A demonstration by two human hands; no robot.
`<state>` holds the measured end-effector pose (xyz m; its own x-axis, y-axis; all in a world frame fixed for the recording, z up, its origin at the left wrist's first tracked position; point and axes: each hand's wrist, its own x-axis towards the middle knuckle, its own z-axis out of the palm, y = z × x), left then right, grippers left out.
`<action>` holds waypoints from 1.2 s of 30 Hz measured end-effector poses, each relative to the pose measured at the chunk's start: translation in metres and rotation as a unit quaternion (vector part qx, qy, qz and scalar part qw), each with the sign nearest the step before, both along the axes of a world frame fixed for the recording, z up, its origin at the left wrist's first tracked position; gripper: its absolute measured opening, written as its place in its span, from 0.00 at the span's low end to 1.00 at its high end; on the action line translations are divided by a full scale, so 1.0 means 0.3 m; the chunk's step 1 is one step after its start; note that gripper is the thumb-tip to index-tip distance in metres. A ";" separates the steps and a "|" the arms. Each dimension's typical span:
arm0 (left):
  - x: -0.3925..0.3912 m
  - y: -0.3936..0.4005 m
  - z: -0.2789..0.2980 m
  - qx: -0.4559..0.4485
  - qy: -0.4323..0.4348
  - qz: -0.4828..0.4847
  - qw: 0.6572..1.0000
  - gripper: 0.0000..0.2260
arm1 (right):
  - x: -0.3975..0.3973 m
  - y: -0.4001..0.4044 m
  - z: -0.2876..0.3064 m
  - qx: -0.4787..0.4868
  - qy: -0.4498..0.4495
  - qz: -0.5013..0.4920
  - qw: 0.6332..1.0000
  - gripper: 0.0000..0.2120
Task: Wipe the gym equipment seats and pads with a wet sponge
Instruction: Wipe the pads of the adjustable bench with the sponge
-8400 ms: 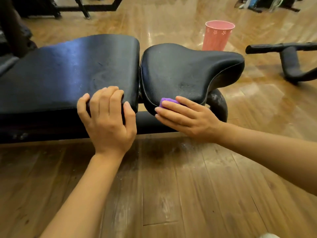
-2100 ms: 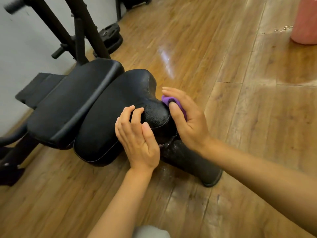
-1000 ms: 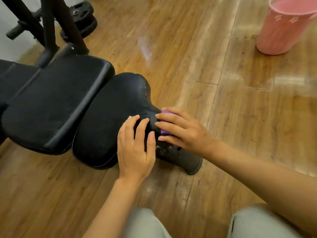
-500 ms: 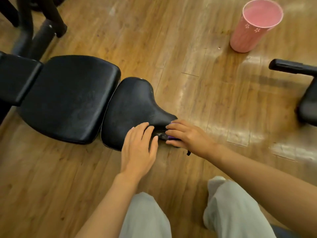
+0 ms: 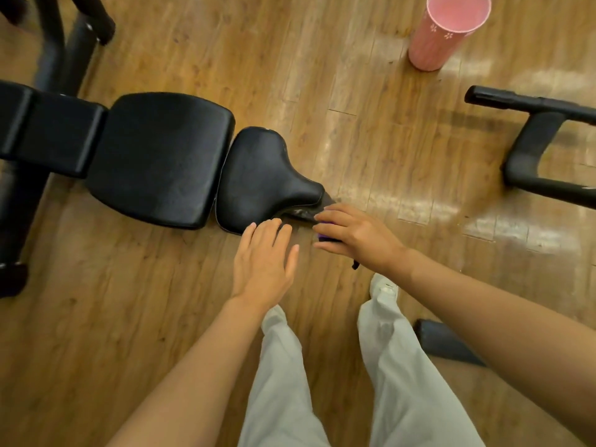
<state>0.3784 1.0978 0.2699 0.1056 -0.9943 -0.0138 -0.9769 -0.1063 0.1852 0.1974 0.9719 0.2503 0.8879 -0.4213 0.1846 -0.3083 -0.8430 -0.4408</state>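
Observation:
A black saddle-shaped seat pad (image 5: 261, 175) joins a larger black bench pad (image 5: 158, 156) to its left. My right hand (image 5: 354, 235) grips a purple sponge (image 5: 324, 236), of which only a sliver shows under the fingers, just below the narrow tip of the seat. With fingers straight, my left hand (image 5: 264, 259) hovers near the seat's front edge; its fingertips reach that edge, and I cannot tell whether they touch it.
A pink bucket (image 5: 446, 30) stands on the wooden floor at the top right. A black machine frame (image 5: 529, 137) lies at the right, black stand legs (image 5: 64, 43) at the top left. My light trouser legs (image 5: 322, 382) fill the bottom middle.
The view has risen higher above the bench. My left hand has slipped back off the seat. My right hand with the sponge has come away from the seat tip toward me.

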 end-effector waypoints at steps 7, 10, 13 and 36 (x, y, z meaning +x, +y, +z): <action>-0.148 -0.018 0.227 0.004 -0.033 0.030 0.999 0.20 | -0.127 -0.061 0.229 0.024 -0.036 0.007 0.999 0.19; -0.232 -0.056 0.331 -0.030 -0.037 0.060 0.997 0.19 | -0.198 -0.106 0.315 0.050 -0.081 0.002 0.995 0.16; -0.320 -0.091 0.432 -0.071 -0.044 0.086 0.993 0.18 | -0.277 -0.139 0.396 0.062 -0.105 0.008 0.992 0.16; -0.284 -0.563 0.666 -0.220 0.054 0.196 0.954 0.21 | -0.096 -0.773 0.767 -0.024 -0.153 0.117 0.981 0.16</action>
<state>0.2930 0.9290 0.4697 0.4915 -0.7909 0.3647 -0.8510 -0.3472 0.3939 0.1687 0.7401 0.4803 0.8588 -0.1974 0.4728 0.0366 -0.8968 -0.4410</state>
